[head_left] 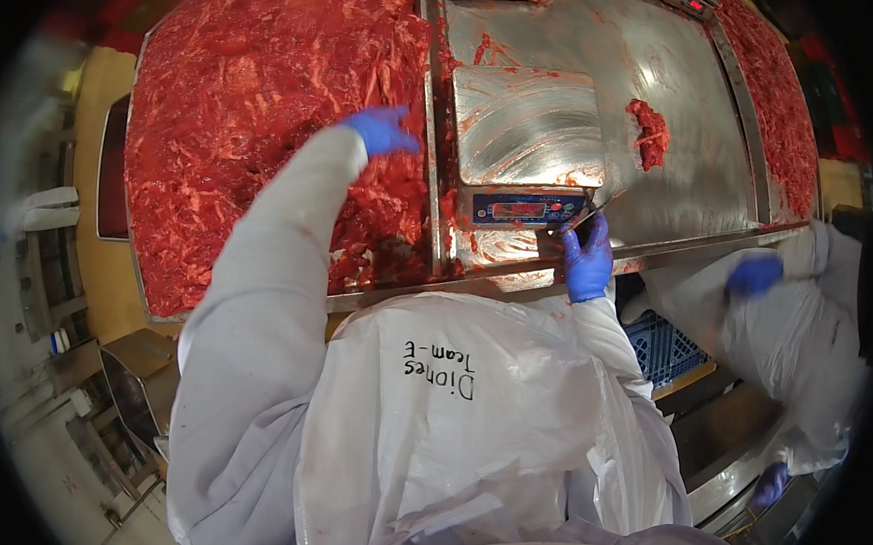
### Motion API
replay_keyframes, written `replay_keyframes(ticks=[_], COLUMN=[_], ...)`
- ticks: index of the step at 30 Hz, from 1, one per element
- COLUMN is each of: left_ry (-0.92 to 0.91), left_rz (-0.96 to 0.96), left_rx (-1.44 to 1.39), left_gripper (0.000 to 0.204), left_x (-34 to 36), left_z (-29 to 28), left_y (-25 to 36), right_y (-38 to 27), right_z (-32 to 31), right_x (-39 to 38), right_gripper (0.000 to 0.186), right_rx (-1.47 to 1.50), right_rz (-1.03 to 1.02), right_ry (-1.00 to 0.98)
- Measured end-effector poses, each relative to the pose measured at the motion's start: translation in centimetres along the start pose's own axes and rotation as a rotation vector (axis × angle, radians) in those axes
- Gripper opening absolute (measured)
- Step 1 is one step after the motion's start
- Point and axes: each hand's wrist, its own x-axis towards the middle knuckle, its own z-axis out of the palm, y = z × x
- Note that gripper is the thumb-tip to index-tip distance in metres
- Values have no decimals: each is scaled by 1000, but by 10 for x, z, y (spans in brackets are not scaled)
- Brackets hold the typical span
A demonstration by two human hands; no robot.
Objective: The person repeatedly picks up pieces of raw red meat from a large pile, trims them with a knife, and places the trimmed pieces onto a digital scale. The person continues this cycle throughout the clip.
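Observation:
My left hand (379, 131), in a blue glove, is stretched over a large heap of raw red meat trimmings (258, 119), near the metal divider. Its fingers are extended, with nothing visible in them. At the front edge of the steel table my right hand (587, 262), also blue-gloved, is closed around a slim metal tool (585, 217) with a pointed end; its exact kind is unclear. Just left of that hand stands a weighing scale (530, 130) with a bare, smeared steel platform and a lit red display on a blue panel. A clump of meat (648, 135) lies right of the scale.
The steel divider (430, 126) separates the left meat heap from the scale. Another meat heap (770, 102) fills the far right side. Two more scales stand at the back. A co-worker in a white coat (795, 327) stands close on my right, beside a blue crate (662, 349).

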Motion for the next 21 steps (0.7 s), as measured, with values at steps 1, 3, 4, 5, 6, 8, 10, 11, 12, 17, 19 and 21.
replay_keyframes(ticks=[1,3,4,5,6,8,10,11,12,17,19,21], left_ry=[-46,-95,-142,-190,-103,74,325,446,493,425,309,361], left_rz=[-7,41,19,0,145,420,587,668,551,319,313,551], left_rx=[-11,-120,-312,-503,-235,312,285,268,-122,280,110,149], left_gripper=[113,106,98,90,82,67,54,49,37,32,31,32], left_x=[-15,-58,-78,-92,-105,-121,-128,-138,-162,-147,-124,-121], left_z=[24,75,103,123,132,144,120,104,89,125,133,90], left_y=[-2,-6,-18,-27,-28,-29,-19,-8,25,-2,-22,23], right_y=[-5,-18,-21,-24,-25,-21,-9,-5,-8,-35,-44,-32], right_z=[2,-3,-5,-4,-4,-6,-3,-1,-6,-4,4,8], right_x=[0,-3,-2,0,1,3,0,-3,-9,-20,-26,-31], right_gripper=[76,75,73,73,73,73,71,70,71,58,59,57], right_rx=[46,120,61,129,193,222,334,390,154,71,151,12], right_rz=[1,-7,-31,-24,-19,10,-46,-69,-246,-346,-182,-237], right_ry=[8,18,30,16,-9,-62,-13,10,99,-297,-572,-499])
